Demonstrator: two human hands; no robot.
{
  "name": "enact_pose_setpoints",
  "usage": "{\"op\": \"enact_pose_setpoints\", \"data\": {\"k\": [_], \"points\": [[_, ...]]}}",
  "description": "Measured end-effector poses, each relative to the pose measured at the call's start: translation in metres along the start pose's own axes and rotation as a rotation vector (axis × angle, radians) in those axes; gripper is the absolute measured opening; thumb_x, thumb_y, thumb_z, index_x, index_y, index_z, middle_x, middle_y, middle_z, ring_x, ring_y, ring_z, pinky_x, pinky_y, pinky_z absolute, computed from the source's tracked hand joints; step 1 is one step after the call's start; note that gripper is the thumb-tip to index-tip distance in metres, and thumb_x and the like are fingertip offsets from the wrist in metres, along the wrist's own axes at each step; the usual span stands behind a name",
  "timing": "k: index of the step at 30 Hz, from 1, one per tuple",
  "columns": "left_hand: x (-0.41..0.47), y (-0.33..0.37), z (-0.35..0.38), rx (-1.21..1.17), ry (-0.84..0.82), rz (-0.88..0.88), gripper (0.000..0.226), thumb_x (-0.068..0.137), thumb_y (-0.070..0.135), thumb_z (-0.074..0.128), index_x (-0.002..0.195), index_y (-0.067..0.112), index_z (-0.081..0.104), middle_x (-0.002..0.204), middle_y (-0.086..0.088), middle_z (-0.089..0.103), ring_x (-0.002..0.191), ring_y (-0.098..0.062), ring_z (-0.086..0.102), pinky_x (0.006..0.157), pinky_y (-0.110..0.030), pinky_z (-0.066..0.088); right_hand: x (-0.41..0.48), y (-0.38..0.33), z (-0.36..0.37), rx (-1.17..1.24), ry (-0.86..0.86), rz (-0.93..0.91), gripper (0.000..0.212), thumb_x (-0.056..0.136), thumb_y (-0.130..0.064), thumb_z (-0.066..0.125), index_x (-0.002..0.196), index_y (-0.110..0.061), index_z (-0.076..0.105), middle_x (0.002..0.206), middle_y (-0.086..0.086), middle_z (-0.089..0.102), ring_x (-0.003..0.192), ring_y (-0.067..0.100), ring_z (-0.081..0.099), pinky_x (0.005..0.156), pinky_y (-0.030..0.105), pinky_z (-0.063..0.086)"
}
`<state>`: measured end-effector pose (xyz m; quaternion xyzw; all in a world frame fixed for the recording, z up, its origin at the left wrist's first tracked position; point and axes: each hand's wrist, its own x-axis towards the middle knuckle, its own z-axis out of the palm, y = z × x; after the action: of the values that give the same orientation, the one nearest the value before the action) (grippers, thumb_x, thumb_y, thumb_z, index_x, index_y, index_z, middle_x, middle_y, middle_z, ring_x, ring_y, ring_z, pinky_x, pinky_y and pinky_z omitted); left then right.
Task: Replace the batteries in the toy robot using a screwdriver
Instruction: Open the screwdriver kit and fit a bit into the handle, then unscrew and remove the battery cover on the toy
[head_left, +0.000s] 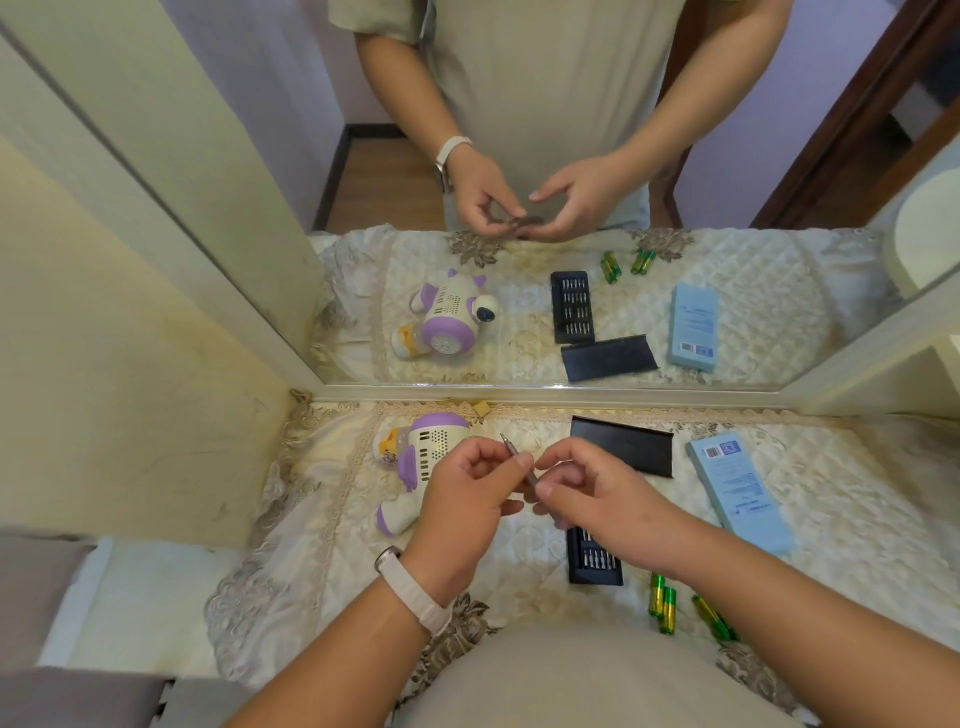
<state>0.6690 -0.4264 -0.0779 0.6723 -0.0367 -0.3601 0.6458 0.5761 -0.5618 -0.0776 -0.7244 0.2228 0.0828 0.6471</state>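
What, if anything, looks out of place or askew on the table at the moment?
Nothing looks damaged or spilled. The toy robot lies toppled on the cloth, and the black lid sits apart from the bit case, by the mirror.

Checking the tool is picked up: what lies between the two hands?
A slim screwdriver, pinched by the left hand and the right hand; seen in the head view.
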Motion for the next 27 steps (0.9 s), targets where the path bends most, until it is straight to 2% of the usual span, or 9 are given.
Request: {"op": "enact_pose_setpoints", "data": {"k": [2, 5, 8, 12, 16, 20, 23, 25, 27], "points": [[0.002, -0.006, 0.000, 0.043, 0.040, 0.021, 0.010, 0.087, 0.015, 0.071, 0.084, 0.010, 0.063, 0.074, -0.003, 0.066, 0.071, -0.016, 0.064, 0.061, -0.026, 0.049, 0.003, 0.001, 0.006, 0.022, 0.025, 0.014, 0.010, 0.092, -0.019, 0.062, 0.101, -0.022, 0.057, 0.078, -0.003, 0.070, 0.076, 0.014, 0.069, 0.070, 0.033, 0.057], [0.004, -0.013, 0.000, 0.081, 0.065, 0.038, 0.013, 0.087, 0.017, 0.072, 0.079, 0.011, 0.064, 0.069, 0.002, 0.062, 0.067, -0.012, 0.058, 0.058, -0.021, 0.045, 0.007, 0.004, 0.011, 0.017, 0.087, 0.011, 0.001, 0.094, -0.021, 0.060, 0.094, -0.021, 0.061, 0.057, -0.008, 0.057, 0.054, 0.011, 0.056, 0.055, 0.030, 0.050], [0.004, -0.022, -0.005, 0.224, 0.133, 0.124, 0.015, 0.086, 0.024, 0.073, 0.077, 0.015, 0.065, 0.069, 0.006, 0.062, 0.066, -0.008, 0.056, 0.061, -0.018, 0.044, 0.011, 0.010, 0.009, 0.039, 0.142, 0.018, 0.008, 0.093, -0.020, 0.062, 0.086, -0.018, 0.064, 0.051, -0.010, 0.047, 0.046, 0.008, 0.043, 0.049, 0.026, 0.038], [0.009, -0.048, -0.025, 0.568, 0.365, 0.230, 0.017, 0.085, 0.035, 0.072, 0.094, 0.031, 0.058, 0.099, 0.011, 0.057, 0.093, -0.010, 0.057, 0.076, -0.027, 0.047, 0.017, 0.015, -0.001, 0.005, 0.170, 0.042, 0.009, 0.091, -0.019, 0.064, 0.082, -0.017, 0.067, 0.053, -0.010, 0.045, 0.047, 0.005, 0.037, 0.047, 0.020, 0.032], [0.015, -0.074, -0.044, 0.914, 0.457, 0.145, 0.061, 0.079, 0.046, 0.072, 0.130, 0.021, 0.051, 0.129, -0.005, 0.046, 0.118, -0.025, 0.048, 0.094, -0.043, 0.049, 0.019, 0.022, -0.010, -0.012, 0.178, 0.066, 0.011, 0.091, -0.023, 0.062, 0.083, -0.018, 0.068, 0.057, -0.006, 0.048, 0.047, 0.005, 0.037, 0.046, 0.019, 0.032], [0.024, -0.090, -0.038, 1.129, 0.421, 0.157, 0.078, 0.074, 0.052, 0.070, 0.140, 0.021, 0.042, 0.148, -0.012, 0.035, 0.122, -0.037, 0.048, 0.092, -0.048, 0.049, 0.015, 0.029, -0.015, 0.019, 0.177, 0.103, 0.012, 0.092, -0.022, 0.061, 0.082, -0.018, 0.068, 0.057, -0.006, 0.049, 0.047, 0.007, 0.037, 0.046, 0.020, 0.031], [0.034, -0.098, -0.030, 1.204, 0.391, 0.117, 0.087, 0.076, 0.055, 0.071, 0.148, 0.021, 0.034, 0.160, -0.011, 0.018, 0.135, -0.034, 0.040, 0.096, -0.047, 0.046, 0.009, 0.037, -0.019, 0.045, 0.170, 0.133, 0.012, 0.092, -0.020, 0.061, 0.083, -0.016, 0.068, 0.056, -0.004, 0.048, 0.048, 0.010, 0.038, 0.047, 0.022, 0.032], [0.039, -0.100, -0.028, 1.210, 0.406, 0.147, 0.087, 0.075, 0.048, 0.075, 0.147, 0.019, 0.037, 0.160, -0.014, 0.022, 0.133, -0.036, 0.044, 0.094, -0.048, 0.048, 0.004, 0.043, -0.023, 0.056, 0.165, 0.154, 0.012, 0.092, -0.020, 0.060, 0.083, -0.016, 0.067, 0.056, -0.006, 0.048, 0.050, 0.012, 0.039, 0.048, 0.024, 0.033], [0.044, -0.101, -0.029, 1.214, 0.430, 0.215, 0.080, 0.073, 0.036, 0.080, 0.141, 0.016, 0.044, 0.154, -0.018, 0.034, 0.119, -0.040, 0.056, 0.087, -0.049, 0.050, -0.002, 0.048, -0.027, 0.066, 0.170, 0.167, 0.011, 0.092, -0.019, 0.060, 0.083, -0.016, 0.067, 0.056, -0.007, 0.050, 0.050, 0.012, 0.040, 0.049, 0.025, 0.034]]}}
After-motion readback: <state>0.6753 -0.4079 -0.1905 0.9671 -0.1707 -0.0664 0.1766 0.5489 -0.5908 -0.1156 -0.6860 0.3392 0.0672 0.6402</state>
